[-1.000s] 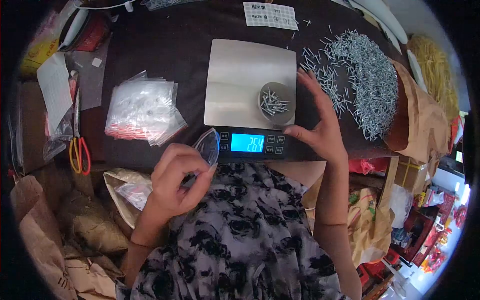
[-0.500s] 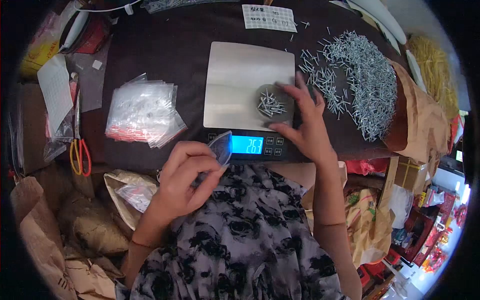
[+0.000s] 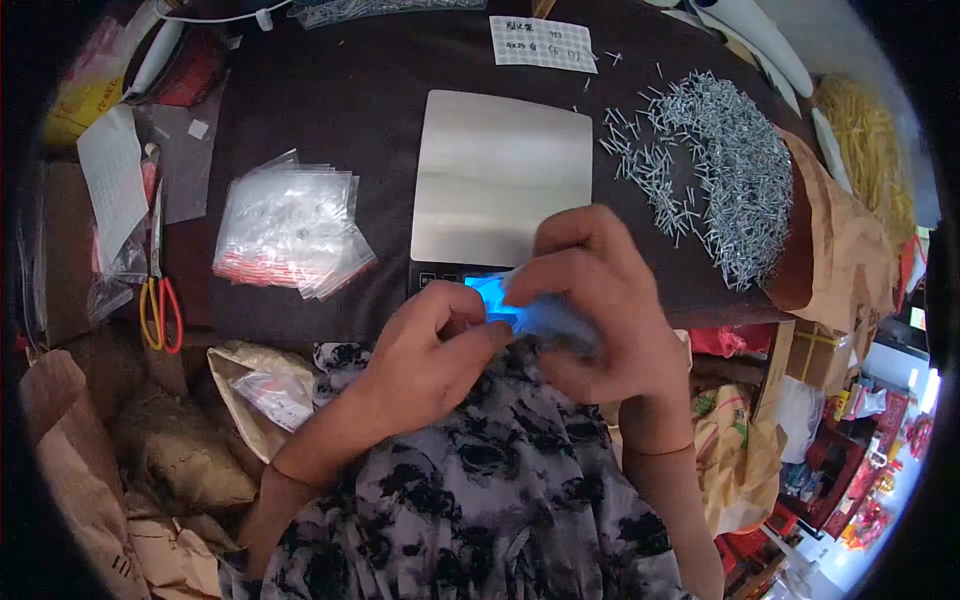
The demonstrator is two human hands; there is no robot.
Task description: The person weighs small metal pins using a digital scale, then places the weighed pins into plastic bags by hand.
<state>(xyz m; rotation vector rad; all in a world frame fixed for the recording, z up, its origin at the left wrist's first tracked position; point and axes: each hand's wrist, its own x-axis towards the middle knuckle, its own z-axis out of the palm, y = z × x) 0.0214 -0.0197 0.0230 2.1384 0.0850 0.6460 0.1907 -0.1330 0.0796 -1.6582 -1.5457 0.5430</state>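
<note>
Over the lit display of the scale [image 3: 502, 170], my left hand [image 3: 430, 350] pinches the edge of a small clear plastic bag [image 3: 510, 300]. My right hand [image 3: 610, 300] is curled at the bag's other side, blurred by motion, its fingertips closed on the bag. What is inside the bag cannot be made out. The scale's metal plate is bare. A stack of clear zip bags with red edges [image 3: 290, 230] lies left of the scale. To the right spreads a large pile of screws [image 3: 740, 170].
A labelled sticker sheet [image 3: 543, 44] lies behind the scale, with a few loose screws near it. Scissors with red and yellow handles [image 3: 160, 310] are at the left edge. A brown paper bag [image 3: 835, 230] stands beside the screw pile.
The small heap of screws and the round dish under it have left the scale plate. My right hand has moved down and left to the bag; my left hand has shifted right.
</note>
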